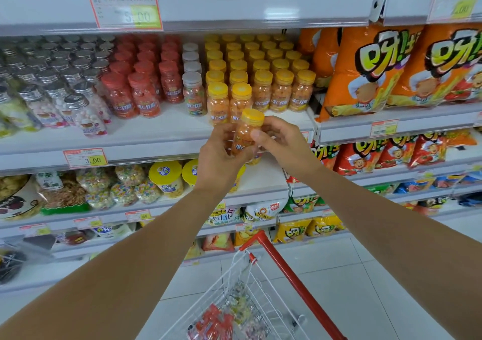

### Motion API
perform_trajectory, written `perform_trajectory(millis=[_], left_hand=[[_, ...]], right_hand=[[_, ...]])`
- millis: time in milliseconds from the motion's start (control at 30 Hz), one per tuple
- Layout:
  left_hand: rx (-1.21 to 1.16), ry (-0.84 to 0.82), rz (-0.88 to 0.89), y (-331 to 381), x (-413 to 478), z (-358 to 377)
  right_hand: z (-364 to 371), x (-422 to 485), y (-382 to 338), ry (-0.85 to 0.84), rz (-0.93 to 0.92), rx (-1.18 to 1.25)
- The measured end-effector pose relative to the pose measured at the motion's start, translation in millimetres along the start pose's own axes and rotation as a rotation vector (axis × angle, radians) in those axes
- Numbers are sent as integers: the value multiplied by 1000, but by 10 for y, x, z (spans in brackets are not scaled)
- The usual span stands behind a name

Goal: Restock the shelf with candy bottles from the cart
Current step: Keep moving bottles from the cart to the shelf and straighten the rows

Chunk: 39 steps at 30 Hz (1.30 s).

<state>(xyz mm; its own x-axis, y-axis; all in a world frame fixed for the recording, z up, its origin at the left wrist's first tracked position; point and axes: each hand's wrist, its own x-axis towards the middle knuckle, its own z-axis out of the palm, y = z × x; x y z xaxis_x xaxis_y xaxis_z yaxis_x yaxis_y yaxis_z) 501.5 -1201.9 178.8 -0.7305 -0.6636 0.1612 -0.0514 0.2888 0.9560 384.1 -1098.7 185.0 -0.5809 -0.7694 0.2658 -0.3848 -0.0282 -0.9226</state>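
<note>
Holding, head view: both hands grip one orange candy bottle (247, 135) with a yellow cap; it is nearly upright, leaning a little to the right, and held in the air.
Left hand (221, 154): fingers curl round the bottle's lower body from the left and cover part of the label.
Right hand (280, 141): thumb and fingers are clamped on the bottle's upper body from the right, just under the cap.
Bottle's place: in front of the shelf (167, 131), just before its front edge and not standing on it, overlapping the two frontmost bottles of the same kind.
Yellow-capped bottles (260, 78): upright in close rows on the right part of the shelf, running to the back.
Grey-capped bottles (192, 78): a single file just left of the yellow rows.
Red-capped bottles (143, 78): rows further left, with bare shelf board in front of them.
Silver-capped bottles (65, 78): rows at the far left, filled with pale sweets.
Orange snack bags (365, 73): upright in the neighbouring bay, right of the yellow rows.
Price tag (85, 157): on the shelf's front rail at the left, reading 3.00.
Cart (260, 287): a white wire basket with a red handle, low between the forearms; red and pale packs lie jumbled inside, too blurred to count.
</note>
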Motion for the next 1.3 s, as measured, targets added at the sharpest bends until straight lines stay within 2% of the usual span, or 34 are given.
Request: perform_trajectory(millis=[133,333,467,600,733,933,1300], left_hand=[[114,-31,47,55,30,-15],[374,259,177,45,237,-175],[548,318,60,33,419,-193],[569,301,-3,20,534,-169],[596,288,-60,0,631,-159],[665,303,-92,-33,700,-144],[751,362,-134,-76,801,-130]], right_hand=[[-122,35,0,27,-49,-75],[-312,266,-11,244,-113,-166],[-345,433,43,252,-88,-255],[-287,506,100,181,-63,-244],[-257,521,191,225,-27,-208],[-212,561,231,242,42,-167],[-150,587,271,274,31,-149]])
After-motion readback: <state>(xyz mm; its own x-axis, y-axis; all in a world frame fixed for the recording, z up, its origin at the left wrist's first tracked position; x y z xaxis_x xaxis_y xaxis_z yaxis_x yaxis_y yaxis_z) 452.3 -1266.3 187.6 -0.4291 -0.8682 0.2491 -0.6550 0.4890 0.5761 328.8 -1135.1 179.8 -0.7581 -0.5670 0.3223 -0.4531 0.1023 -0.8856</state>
